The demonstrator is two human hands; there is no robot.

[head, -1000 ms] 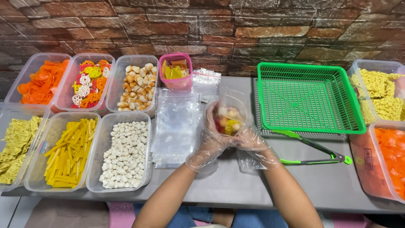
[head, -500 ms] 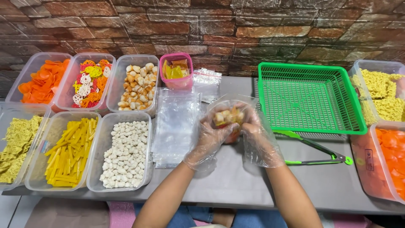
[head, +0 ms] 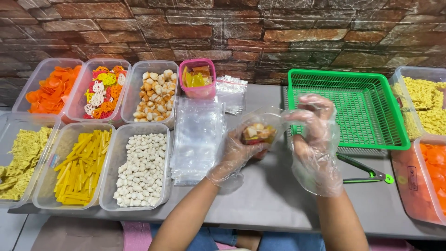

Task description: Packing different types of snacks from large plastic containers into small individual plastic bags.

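- Since the earlier frame, the right hand point(head: 315, 142) has lifted off the bag body toward the bag's mouth, and the small clear plastic bag of mixed snack pieces point(head: 257, 131) sits lower, cupped in the left hand point(head: 234, 155).
- Bag location: held above the grey table point(head: 274, 195), between the stack of empty clear plastic bags point(head: 197, 139) and the green plastic mesh basket point(head: 353, 111), touching neither.
- Left grip: closed around the filled bottom of the bag, fingers underneath. Right grip: fingers curled and pinched at the loose upper film; both hands wear clear disposable gloves.
- Judgement: the step in hand appears to be closing the bag. Keep the filled end low and upright so that pieces stay clear of the mouth.
- Gather the film evenly before sealing; a trapped glove fold could spoil the closure.
- Surroundings: clear tubs of white pellets point(head: 139, 174) and yellow sticks point(head: 79, 169) lie to the left; green-handled tongs point(head: 367, 172) rest just beside the basket.
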